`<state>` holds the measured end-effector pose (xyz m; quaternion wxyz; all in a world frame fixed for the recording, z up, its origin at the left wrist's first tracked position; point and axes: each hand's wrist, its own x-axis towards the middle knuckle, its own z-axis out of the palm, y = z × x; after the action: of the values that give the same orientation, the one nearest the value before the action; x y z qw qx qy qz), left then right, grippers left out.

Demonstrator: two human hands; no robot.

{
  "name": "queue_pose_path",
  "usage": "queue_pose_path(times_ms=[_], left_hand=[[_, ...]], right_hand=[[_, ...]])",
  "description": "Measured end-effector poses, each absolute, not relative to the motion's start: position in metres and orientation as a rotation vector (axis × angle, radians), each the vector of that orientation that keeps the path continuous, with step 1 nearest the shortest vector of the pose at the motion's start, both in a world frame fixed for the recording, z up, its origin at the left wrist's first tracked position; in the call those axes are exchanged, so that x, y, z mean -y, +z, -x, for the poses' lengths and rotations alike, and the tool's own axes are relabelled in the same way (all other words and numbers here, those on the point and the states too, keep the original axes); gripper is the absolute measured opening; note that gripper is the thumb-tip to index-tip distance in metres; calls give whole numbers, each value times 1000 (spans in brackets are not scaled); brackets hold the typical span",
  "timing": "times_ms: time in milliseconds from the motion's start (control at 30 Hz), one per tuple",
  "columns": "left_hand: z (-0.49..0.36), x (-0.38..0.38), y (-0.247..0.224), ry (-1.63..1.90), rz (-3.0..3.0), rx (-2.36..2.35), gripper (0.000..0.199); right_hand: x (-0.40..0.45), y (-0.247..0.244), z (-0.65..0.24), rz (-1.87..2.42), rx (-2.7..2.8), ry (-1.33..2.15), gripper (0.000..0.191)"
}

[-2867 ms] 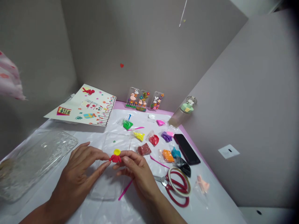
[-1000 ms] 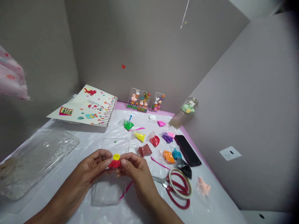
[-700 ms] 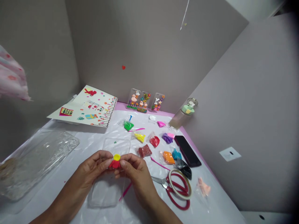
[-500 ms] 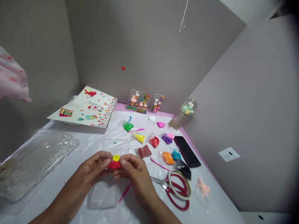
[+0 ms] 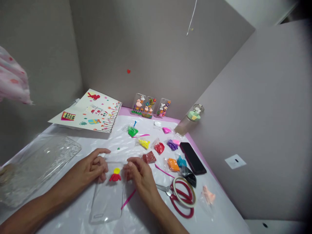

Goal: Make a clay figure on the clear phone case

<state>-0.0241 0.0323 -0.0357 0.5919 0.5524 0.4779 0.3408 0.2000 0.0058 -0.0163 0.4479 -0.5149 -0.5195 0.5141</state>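
Note:
A yellow and red clay figure lies on a clear phone case near the front of the table. Beside the case's left edge is my left hand, index finger stretched out and the other fingers curled, with nothing visible in it. My right hand is at the case's upper right edge, thumb and fingers closed on that edge. A tiny green piece rests just beyond the case. Bags of yellow, red and brown clay lie past my right hand.
Red-handled scissors lie under a tape roll at the right, near a black phone. Clear packaging lies left. Behind stand a decorated card, decorated cases and a bottle.
Both hands have let go of the yellow and red figure, which now lies on the clear case. My left hand has moved left and its index finger has stretched out.

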Motion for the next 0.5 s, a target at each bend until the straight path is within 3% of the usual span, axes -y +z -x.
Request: queue_pose_path(times_ms=[133,333,500], left_hand=[[31,-36,-50,673,-1531,-1305,42],[41,-41,-45,677,-1717,-1444,43],[39,-44,-39,813,-1666,-1513,41]], right_hand=[[-12,-9,-213,1444,1416,871,30],[-17,-4,-218,1486,1460,748,42],[-10,-10,-209,1463,1623,687,32]])
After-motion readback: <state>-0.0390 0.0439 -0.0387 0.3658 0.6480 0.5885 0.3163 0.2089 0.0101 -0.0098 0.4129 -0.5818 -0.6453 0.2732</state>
